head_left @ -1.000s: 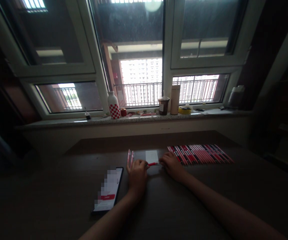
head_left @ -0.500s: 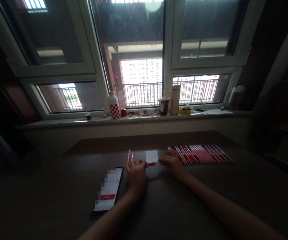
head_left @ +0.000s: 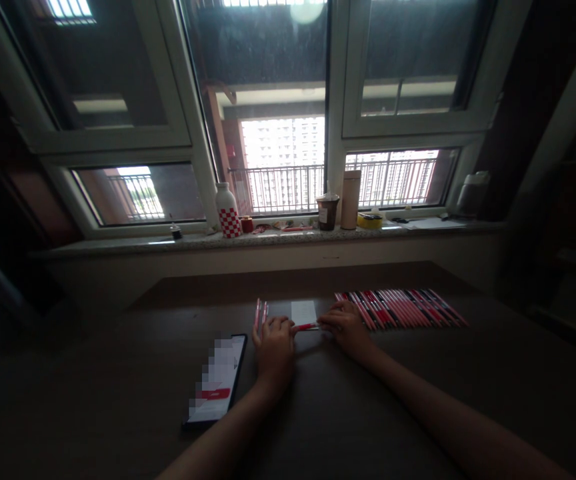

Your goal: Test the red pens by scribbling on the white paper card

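My left hand (head_left: 274,347) is closed on one end of a slim red pen (head_left: 305,327) with a pale, clear-looking tip. At its other end, the fingertips of my right hand (head_left: 349,327) pinch the pen. It lies nearly level between both hands, just in front of a small white paper (head_left: 303,312) on the table. Beyond my left fingers stand out two pinkish pens (head_left: 261,311), partly covered by that hand. To the right of my right hand, a long row of red, pink and black pens (head_left: 403,309) lies side by side.
A phone (head_left: 218,383) with a lit screen rests left of my left forearm on the dark table (head_left: 348,420). On the windowsill stand a checkered bottle (head_left: 229,213), a drink cup (head_left: 327,212), a tan flask (head_left: 351,200) and a yellow item (head_left: 369,221).
My left hand has shifted slightly, its fingers stretching a little further over the pen's end. My right hand and the pen have hardly moved.
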Demonstrator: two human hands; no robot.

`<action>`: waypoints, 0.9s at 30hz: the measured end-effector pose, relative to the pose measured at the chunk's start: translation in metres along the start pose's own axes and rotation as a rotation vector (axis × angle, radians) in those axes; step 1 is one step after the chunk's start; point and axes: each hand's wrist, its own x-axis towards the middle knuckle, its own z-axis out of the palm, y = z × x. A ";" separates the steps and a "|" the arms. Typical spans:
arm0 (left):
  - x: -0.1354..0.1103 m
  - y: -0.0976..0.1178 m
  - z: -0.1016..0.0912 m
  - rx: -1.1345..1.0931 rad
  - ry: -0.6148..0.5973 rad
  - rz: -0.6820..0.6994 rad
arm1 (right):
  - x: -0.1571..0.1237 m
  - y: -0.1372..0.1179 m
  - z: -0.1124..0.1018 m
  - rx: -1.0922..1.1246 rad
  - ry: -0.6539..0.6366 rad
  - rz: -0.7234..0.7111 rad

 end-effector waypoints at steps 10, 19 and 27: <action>-0.001 -0.002 0.000 0.037 0.022 0.017 | 0.000 0.002 0.000 0.021 0.001 0.023; 0.000 -0.002 0.002 0.050 0.003 -0.009 | 0.000 0.000 -0.001 0.046 0.000 0.019; 0.001 -0.003 0.004 0.017 0.004 0.006 | 0.000 0.003 0.003 0.023 0.009 0.058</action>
